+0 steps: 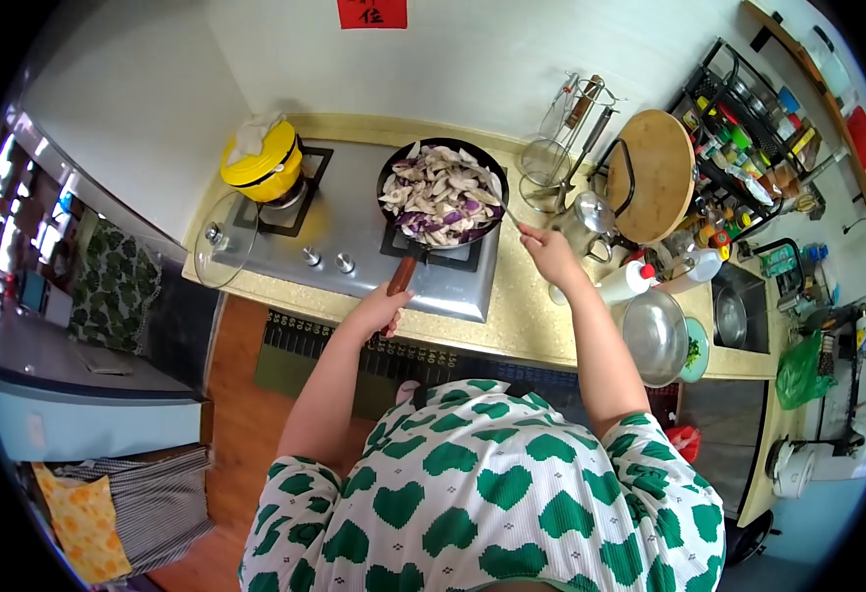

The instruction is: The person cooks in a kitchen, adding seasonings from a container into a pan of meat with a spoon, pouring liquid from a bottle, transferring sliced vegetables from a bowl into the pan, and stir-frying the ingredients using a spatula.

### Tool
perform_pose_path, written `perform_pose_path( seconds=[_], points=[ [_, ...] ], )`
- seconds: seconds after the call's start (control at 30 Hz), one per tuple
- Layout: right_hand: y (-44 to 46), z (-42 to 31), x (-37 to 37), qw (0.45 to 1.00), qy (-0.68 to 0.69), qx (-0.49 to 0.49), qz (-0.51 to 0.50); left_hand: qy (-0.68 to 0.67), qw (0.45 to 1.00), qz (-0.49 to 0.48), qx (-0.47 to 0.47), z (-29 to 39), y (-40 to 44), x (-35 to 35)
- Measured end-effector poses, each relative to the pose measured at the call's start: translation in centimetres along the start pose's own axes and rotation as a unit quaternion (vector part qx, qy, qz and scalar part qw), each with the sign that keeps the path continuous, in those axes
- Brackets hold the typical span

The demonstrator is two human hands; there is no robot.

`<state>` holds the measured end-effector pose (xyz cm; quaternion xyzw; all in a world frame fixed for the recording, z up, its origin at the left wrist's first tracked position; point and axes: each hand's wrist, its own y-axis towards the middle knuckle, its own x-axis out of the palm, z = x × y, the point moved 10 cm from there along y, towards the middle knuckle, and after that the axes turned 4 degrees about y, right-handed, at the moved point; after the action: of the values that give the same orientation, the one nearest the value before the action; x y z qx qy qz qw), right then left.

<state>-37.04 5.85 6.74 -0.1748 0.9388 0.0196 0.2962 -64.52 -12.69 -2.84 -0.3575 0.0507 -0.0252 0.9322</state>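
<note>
My left hand [379, 313] is wrapped round the brown wooden handle [405, 276] of a dark frying pan [384, 202] on the right burner. Sliced eggplant [443, 192], pale with purple skin, is heaped in the pan. Just right of the pan's rim is my right hand [548, 254], its fingers closed together and pointing toward the pan. Whether anything thin is pinched in them is too small to make out.
A yellow pot [263, 163] with a cloth on its lid stands on the left burner. A glass lid [224, 240] lies at the hob's left edge. Right of the hob are a utensil rack [551, 163], a round wooden board [650, 176], a white bottle [626, 283] and a metal bowl [654, 338].
</note>
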Motion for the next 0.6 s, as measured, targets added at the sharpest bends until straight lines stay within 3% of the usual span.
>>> perform_pose_path(
  seconds=[0.1, 0.23, 0.33, 0.43, 0.6],
  points=[
    [-1.7, 0.2, 0.2, 0.995, 0.017, 0.073, -0.059, 0.003, 1.0, 0.004, -0.006, 0.2, -0.2, 0.1],
    [-3.0, -2.5, -0.3, 0.995, 0.017, 0.031, -0.092, -0.004, 1.0, 0.009, -0.008, -0.1, 0.0, 0.0],
    [-3.8, -4.7, -1.5, 0.99, -0.061, 0.057, -0.115, -0.006, 1.0, -0.002, -0.012, 0.0, -0.1, 0.2],
    [-3.9, -8.4, -1.7, 0.991, -0.114, 0.03, -0.069, -0.004, 1.0, 0.007, -0.006, 0.1, -0.3, 0.1],
    [-0.1, -9.3, 2.4, 0.978, -0.18, -0.106, -0.008, -0.002, 1.0, 0.014, -0.01, 0.0, -0.3, 0.1]
  ],
)
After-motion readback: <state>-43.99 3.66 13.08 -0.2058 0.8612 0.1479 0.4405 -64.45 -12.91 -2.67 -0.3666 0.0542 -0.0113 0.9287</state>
